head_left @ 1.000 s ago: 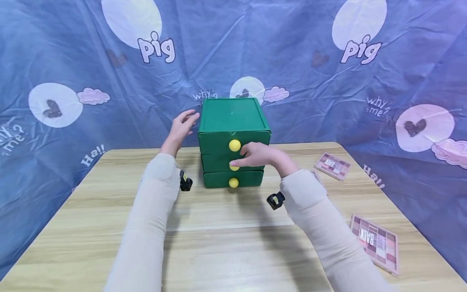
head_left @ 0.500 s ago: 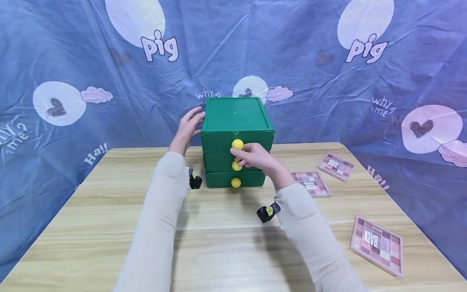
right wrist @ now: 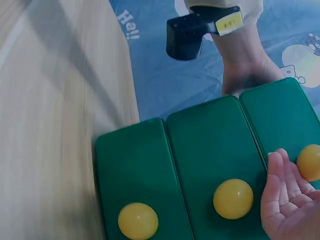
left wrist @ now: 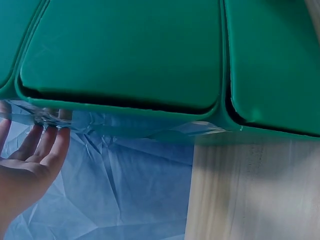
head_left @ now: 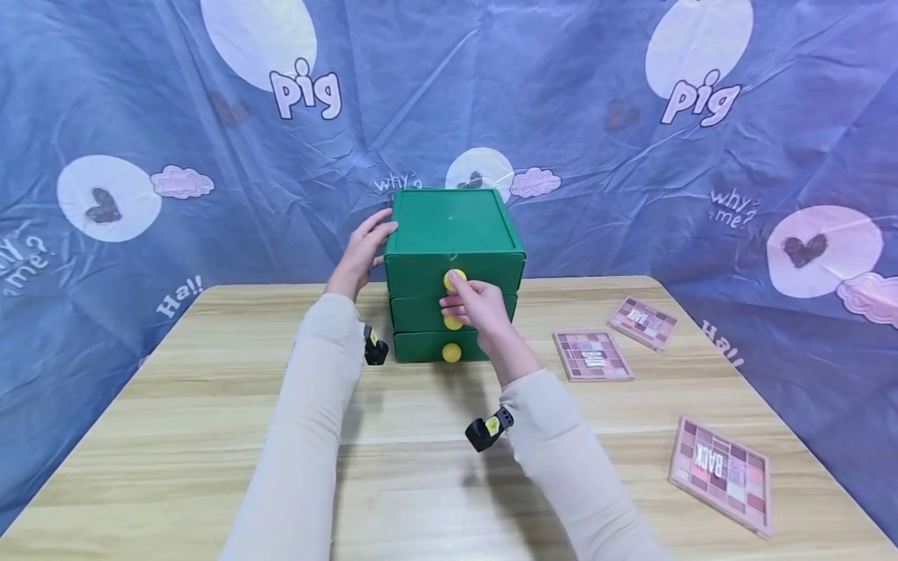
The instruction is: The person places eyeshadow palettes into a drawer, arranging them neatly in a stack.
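Observation:
A green three-drawer cabinet [head_left: 449,218] stands at the back middle of the table, its drawers pushed in and each fitted with a round yellow knob. My left hand [head_left: 361,251] rests against the cabinet's left side near the top. In the left wrist view, the straight fingertips of that hand [left wrist: 37,160] touch the side wall. At the front, my right hand [head_left: 486,306] pinches the top drawer's knob [right wrist: 310,162], thumb over it and fingers beside it. The middle knob [right wrist: 233,199] sits just below these fingers, and the bottom knob [head_left: 452,353] is uncovered.
To the right lie three flat pink eyeshadow palettes: one beside the cabinet [head_left: 592,356], one further back [head_left: 642,322], another nearer the front right [head_left: 721,477]. A blue printed cloth [head_left: 589,156] hangs behind the wooden table [head_left: 210,421].
My left hand has moved right, onto the cabinet's side. My right hand has shifted from the middle knob up to the top one and taken hold, its wrist turning lower and leftward.

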`<state>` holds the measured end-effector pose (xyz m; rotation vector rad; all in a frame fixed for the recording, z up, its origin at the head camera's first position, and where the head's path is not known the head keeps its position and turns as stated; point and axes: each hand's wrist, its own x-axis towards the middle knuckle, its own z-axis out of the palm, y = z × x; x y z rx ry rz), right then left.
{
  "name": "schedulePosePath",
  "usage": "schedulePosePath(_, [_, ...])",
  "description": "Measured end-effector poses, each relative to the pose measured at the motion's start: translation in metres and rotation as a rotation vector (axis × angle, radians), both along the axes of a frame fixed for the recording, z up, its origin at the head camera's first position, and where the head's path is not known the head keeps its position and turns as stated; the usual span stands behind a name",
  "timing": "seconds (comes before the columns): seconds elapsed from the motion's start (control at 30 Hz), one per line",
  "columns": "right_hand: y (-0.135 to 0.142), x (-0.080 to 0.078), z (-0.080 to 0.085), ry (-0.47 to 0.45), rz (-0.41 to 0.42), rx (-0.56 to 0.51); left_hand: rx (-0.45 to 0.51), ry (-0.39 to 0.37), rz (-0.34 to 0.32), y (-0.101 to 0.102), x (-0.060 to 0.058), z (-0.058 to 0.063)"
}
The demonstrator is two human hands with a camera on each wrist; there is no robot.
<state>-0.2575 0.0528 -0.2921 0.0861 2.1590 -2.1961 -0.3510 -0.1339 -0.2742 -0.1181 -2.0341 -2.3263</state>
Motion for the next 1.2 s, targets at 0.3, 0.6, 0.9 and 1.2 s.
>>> schedulePosePath(0.3, [-0.006,0.013,-0.009,0.046,-0.088,-0.07,0.023,0.018,0.008,0.003,0.0,-0.003])
schedulePosePath(0.6, [-0.003,-0.003,-0.056,0.121,-0.105,-0.103,0.025,0.025,0.015,0.003,0.001,-0.005])
schedulePosePath(0.9, [-0.006,0.053,-0.019,0.112,-0.13,-0.141,0.003,0.034,0.034,0.003,0.004,-0.006])
schedulePosePath(1.2, [-0.003,0.063,-0.034,0.219,-0.107,-0.22,-0.006,0.027,0.053,0.007,0.006,-0.006])
